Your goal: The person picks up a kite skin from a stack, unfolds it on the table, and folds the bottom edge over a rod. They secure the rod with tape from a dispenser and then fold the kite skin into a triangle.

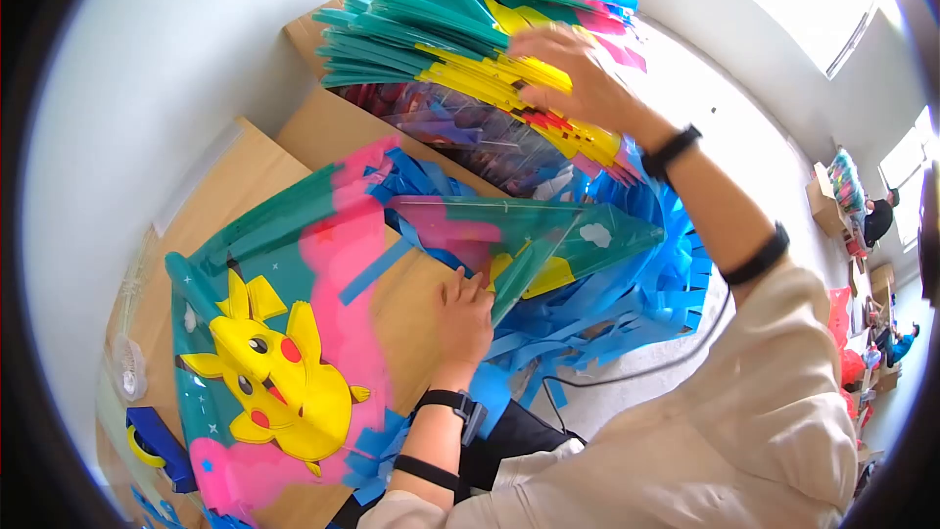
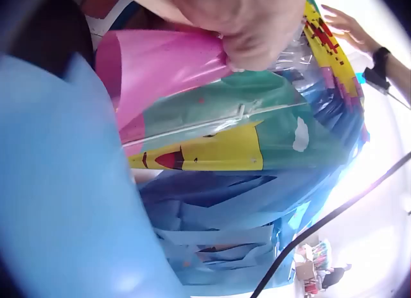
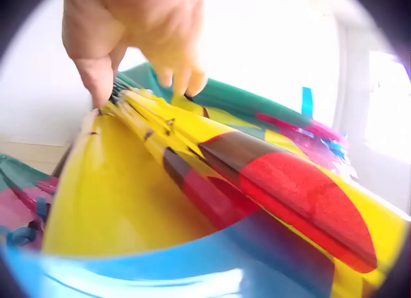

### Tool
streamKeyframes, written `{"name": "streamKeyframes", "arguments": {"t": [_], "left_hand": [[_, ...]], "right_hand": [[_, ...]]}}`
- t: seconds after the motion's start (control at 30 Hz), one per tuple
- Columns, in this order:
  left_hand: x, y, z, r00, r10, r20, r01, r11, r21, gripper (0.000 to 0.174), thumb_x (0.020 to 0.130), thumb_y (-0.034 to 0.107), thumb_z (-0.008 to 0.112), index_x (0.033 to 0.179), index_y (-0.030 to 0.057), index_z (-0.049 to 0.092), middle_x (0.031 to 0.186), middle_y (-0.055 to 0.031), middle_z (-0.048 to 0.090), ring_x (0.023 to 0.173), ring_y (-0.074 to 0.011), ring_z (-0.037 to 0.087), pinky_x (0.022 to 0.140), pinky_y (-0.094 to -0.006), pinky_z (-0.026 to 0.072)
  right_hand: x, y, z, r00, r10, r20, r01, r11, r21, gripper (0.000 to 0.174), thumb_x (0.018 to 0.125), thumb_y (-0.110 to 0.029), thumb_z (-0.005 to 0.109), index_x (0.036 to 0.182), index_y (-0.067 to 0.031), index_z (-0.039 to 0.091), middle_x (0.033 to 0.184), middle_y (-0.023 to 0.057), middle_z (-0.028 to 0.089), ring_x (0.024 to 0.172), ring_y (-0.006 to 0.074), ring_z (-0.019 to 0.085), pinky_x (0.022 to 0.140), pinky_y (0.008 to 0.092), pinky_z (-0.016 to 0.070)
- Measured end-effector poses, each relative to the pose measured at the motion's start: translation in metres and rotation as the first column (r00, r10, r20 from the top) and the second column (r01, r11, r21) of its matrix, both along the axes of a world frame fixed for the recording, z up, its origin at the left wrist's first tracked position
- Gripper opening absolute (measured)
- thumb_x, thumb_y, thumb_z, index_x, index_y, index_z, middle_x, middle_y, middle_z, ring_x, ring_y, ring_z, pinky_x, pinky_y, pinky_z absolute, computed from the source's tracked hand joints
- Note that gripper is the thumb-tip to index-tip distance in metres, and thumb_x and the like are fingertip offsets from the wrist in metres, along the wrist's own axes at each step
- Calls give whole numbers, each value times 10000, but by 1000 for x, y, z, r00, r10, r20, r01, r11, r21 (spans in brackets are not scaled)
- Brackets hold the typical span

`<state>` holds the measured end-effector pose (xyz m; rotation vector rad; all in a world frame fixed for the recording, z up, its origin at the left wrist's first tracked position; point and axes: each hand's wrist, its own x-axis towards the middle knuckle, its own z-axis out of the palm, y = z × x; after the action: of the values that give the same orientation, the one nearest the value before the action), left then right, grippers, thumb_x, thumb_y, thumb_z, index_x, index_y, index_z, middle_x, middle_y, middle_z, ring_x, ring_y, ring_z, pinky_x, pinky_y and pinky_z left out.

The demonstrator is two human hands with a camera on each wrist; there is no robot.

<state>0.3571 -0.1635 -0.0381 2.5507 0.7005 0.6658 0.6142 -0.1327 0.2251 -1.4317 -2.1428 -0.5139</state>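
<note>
A plastic-film kite [image 1: 279, 382], green and pink with a yellow Pikachu print, is spread over the wooden table. Its folded side [image 1: 587, 235] reaches right across blue film strips [image 1: 607, 304]. My left hand [image 1: 462, 318] is at the inner edge of this fold; in the left wrist view its fingertips pinch the pink film [image 2: 173, 60]. Farther back, my right hand [image 1: 578, 78], blurred, is over a thick stack of folded kites [image 1: 411, 39]. Thumb and fingers are spread apart across the yellow folds [image 3: 115, 189] in the right wrist view.
The stack lies on an open cardboard box [image 1: 392, 142] holding wrapped film. A blue tape dispenser [image 1: 162, 446] and a clear roll [image 1: 129, 367] are at the table's left. A black cable [image 1: 646, 372] runs beside my body. Other people [image 1: 881, 216] and boxes are far right.
</note>
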Motion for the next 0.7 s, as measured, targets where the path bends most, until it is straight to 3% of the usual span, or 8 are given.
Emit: {"name": "streamKeyframes", "arguments": {"t": [0.1,0.13,0.2,0.23,0.3,0.37,0.47,0.7], "left_hand": [[-2,11,-12,904,-35,426,197,918,-343,221,791,16,586,992,68,662,1104,-104,635,1106,-311,547,946,-411,413],[-11,13,2,905,-35,425,197,918,-344,221,791,16,586,992,68,662,1104,-104,635,1106,-311,547,946,-411,413],[-41,10,56,931,126,343,224,543,-809,161,862,24,561,992,27,655,1001,-65,657,943,-194,606,845,-289,462],[-54,9,72,932,122,340,223,547,-807,161,862,24,561,992,27,655,1001,-65,657,943,-194,606,845,-289,462],[-78,10,94,777,363,513,367,400,-839,151,887,34,565,1008,18,654,949,-30,650,873,-103,583,807,-245,459],[-107,18,89,667,441,601,407,460,-789,166,887,46,567,1033,18,640,968,-35,650,874,-122,597,797,-260,473],[-143,34,87,457,576,678,488,475,-732,199,891,67,565,1079,18,608,992,-47,649,875,-153,617,782,-288,496],[-201,28,90,208,716,667,563,470,-679,231,910,95,542,1123,11,569,1020,-94,646,891,-214,632,798,-337,513]], "right_hand": [[-57,-96,-9,939,-332,-88,255,846,-468,324,751,-317,708,688,-24,587,622,160,551,583,328,566,568,384,475],[-62,-123,-10,903,-430,22,332,662,-672,371,728,-354,707,632,-10,605,591,185,541,567,344,559,551,392,471],[-44,-177,-46,889,-360,283,382,242,-892,383,749,-390,690,762,-8,679,639,180,596,605,302,584,567,369,468],[-45,-195,-61,823,-477,309,390,79,-917,408,748,-389,700,847,7,680,736,191,635,658,313,602,606,371,483],[-40,-231,-107,743,-668,38,268,244,-932,551,728,-391,719,1105,-2,616,1033,200,631,934,325,613,766,386,497],[-55,-242,-146,518,-798,-307,290,502,-815,671,740,-386,740,1247,-6,519,1135,194,598,1057,307,583,857,381,482],[-85,-216,-163,340,-617,-710,54,767,-640,733,757,-380,747,1307,-3,444,1199,174,565,1133,292,538,912,370,462],[-170,-126,-153,182,-360,-915,-94,920,-380,674,766,-292,752,1296,-17,440,1154,148,574,1113,273,539,980,345,418]]}}
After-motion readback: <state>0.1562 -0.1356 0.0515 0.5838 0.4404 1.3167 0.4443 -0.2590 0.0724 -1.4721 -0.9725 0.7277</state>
